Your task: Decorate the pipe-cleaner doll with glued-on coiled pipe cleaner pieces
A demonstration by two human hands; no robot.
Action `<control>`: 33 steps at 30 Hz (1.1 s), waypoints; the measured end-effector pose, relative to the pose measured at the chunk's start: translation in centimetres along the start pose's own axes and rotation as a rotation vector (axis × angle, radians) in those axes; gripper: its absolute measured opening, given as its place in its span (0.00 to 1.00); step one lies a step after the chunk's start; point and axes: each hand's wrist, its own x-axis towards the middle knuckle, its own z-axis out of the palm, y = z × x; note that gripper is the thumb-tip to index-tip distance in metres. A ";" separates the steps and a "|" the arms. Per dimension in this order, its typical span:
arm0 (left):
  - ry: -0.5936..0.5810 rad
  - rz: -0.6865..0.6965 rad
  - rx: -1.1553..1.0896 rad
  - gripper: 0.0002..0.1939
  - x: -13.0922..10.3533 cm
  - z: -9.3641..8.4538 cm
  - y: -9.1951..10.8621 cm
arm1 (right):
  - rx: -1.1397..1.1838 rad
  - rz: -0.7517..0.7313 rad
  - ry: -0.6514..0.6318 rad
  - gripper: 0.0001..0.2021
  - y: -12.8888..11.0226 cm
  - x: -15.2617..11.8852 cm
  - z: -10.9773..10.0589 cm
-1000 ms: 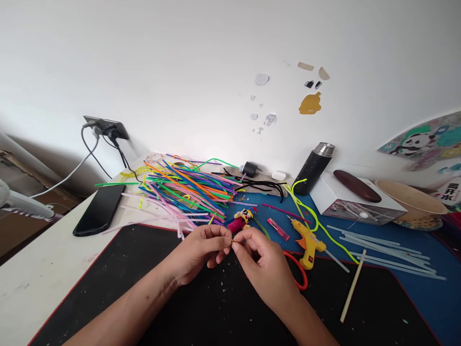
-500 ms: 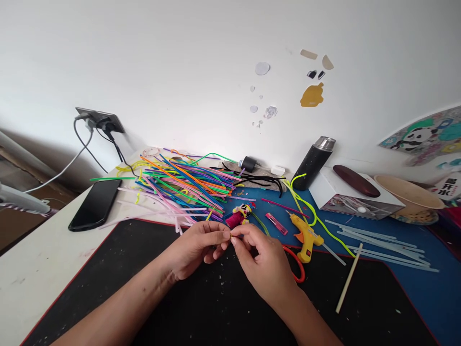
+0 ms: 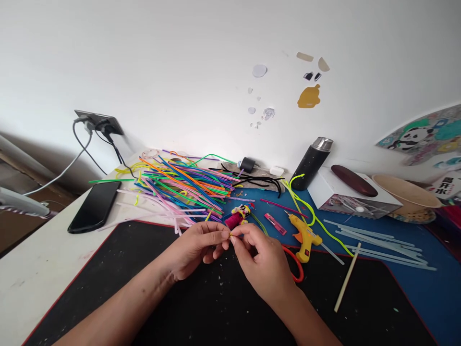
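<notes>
My left hand [image 3: 201, 245] and my right hand [image 3: 264, 262] meet above the black mat [image 3: 216, 312], each pinching with thumb and forefinger. Between their fingertips is a tiny yellow piece [image 3: 231, 235], too small and too covered to tell its exact kind. Just beyond the fingers lies a small doll-like figure [image 3: 235, 220] with a magenta body and a yellow, white and black head, partly hidden by my hands. The red handle [image 3: 298, 270] of a tool shows beside my right hand, the rest of it covered.
A heap of coloured pipe cleaners [image 3: 187, 180] lies behind my left hand. To the right are a yellow glue gun [image 3: 306, 240], a pink case [image 3: 275, 224], glue sticks [image 3: 389, 242] and a pale stick [image 3: 347, 278]. A phone [image 3: 95, 207] lies left; a black flask [image 3: 311, 163] stands behind.
Both hands keep the same pinch at almost the same spot. A little more of the yellow piece shows between the fingertips. The camera view has shifted slightly.
</notes>
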 end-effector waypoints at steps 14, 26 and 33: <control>-0.006 0.027 0.042 0.19 0.1 -0.3 0.0 | -0.023 -0.012 -0.023 0.06 0.0 -0.1 -0.1; 0.034 0.069 0.110 0.18 0.1 -0.2 0.0 | -0.029 -0.052 -0.038 0.07 0.3 0.0 0.0; 0.035 0.074 0.130 0.18 0.0 -0.2 0.1 | -0.004 -0.017 -0.052 0.07 0.3 -0.1 0.1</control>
